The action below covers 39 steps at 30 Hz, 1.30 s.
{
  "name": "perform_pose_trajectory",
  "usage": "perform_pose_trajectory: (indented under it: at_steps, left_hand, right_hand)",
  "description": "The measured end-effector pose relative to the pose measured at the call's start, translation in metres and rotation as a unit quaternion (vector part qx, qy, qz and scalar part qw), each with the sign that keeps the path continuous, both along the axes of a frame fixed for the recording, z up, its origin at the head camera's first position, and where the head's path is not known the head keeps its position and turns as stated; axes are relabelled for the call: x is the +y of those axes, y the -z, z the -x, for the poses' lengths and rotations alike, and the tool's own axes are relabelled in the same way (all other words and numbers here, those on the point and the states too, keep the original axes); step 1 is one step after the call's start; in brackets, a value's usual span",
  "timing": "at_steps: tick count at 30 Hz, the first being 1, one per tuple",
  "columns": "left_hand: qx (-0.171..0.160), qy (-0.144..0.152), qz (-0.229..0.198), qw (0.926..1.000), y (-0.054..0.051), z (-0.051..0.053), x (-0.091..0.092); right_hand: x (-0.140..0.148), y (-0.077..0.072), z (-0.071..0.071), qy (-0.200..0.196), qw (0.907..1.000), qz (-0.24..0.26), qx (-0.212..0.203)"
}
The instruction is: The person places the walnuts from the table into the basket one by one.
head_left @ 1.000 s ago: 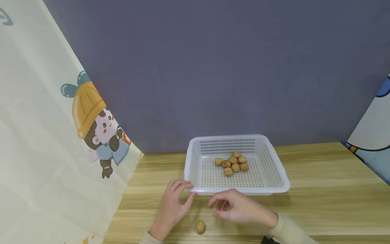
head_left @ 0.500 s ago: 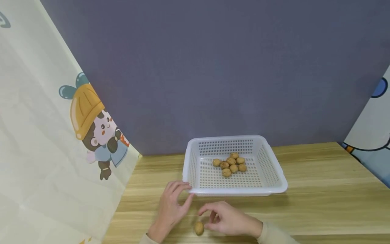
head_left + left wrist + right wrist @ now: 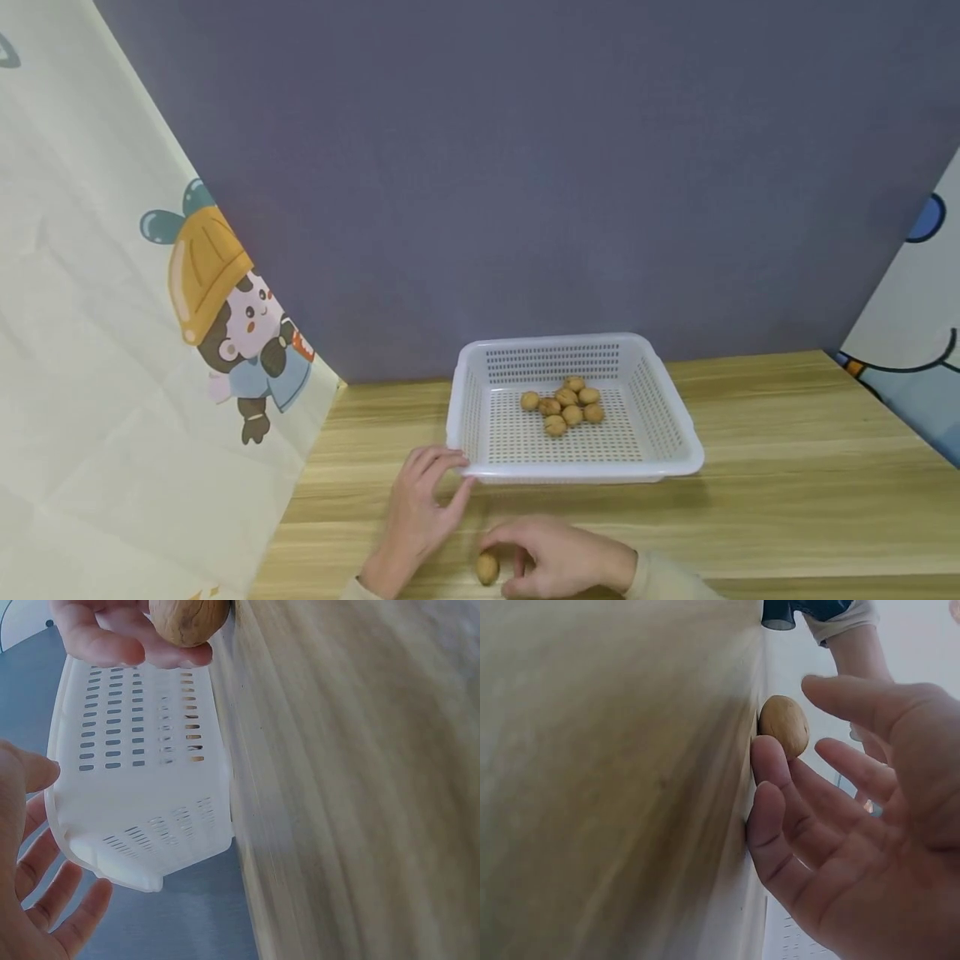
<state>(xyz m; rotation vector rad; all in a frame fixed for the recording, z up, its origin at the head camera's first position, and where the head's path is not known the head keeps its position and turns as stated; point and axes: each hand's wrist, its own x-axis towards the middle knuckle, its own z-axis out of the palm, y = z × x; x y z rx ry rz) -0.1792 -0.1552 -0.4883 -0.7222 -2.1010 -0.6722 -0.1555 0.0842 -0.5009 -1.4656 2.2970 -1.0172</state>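
Observation:
A lone walnut (image 3: 487, 569) lies on the wooden table in front of a white plastic basket (image 3: 570, 469). My right hand (image 3: 558, 557) is curved around the walnut's right side. In the right wrist view, fingertips sit close against the walnut (image 3: 784, 727), while the thumb stands apart from it. My left hand (image 3: 416, 512) holds the basket's near left corner, thumb at the front and fingers over the rim. In the left wrist view the thumb meets the rim of the basket (image 3: 112, 795). Several walnuts (image 3: 566, 398) are grouped on the basket's floor.
The wooden table (image 3: 780, 450) runs against a dark grey-blue panel (image 3: 525, 167) behind the basket. A pale sheet with a cartoon figure (image 3: 255, 333) borders the left side, and another printed sheet (image 3: 911, 333) borders the right.
My right hand has moved down and left, from near the basket's front rim to the lone walnut. The left hand keeps its place at the corner.

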Motion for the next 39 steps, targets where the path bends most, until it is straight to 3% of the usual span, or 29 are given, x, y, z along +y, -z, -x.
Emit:
perform_pose_trajectory:
  at_steps: [3, 6, 10, 20, 30, 39]
  left_hand:
    - [-0.003, -0.004, 0.001, 1.0, 0.0, -0.001, -0.003]
    - [-0.016, -0.015, 0.005, 0.9998, 0.0, -0.002, -0.006]
    - [-0.032, -0.026, 0.007, 0.9991, 0.001, -0.004, -0.007]
    - [-0.031, -0.034, 0.009, 0.9989, 0.002, -0.004, -0.01]
    - [-0.034, -0.022, 0.009, 0.9991, 0.004, -0.001, -0.006]
    - [-0.03, -0.014, 0.01, 0.9994, 0.002, 0.0, -0.002]
  right_hand:
    - [-0.006, -0.002, -0.001, -0.012, 0.9991, -0.011, 0.04]
    - [-0.013, -0.002, -0.001, -0.021, 0.9985, -0.01, 0.05]
    - [-0.017, -0.001, -0.001, -0.014, 0.9994, -0.011, 0.029]
    - [-0.016, 0.001, 0.0, 0.005, 0.9995, -0.013, -0.03]
    - [-0.008, -0.002, 0.0, 0.004, 0.9993, -0.003, -0.036]
    - [0.01, -0.024, -0.002, 0.008, 0.997, 0.026, -0.073]
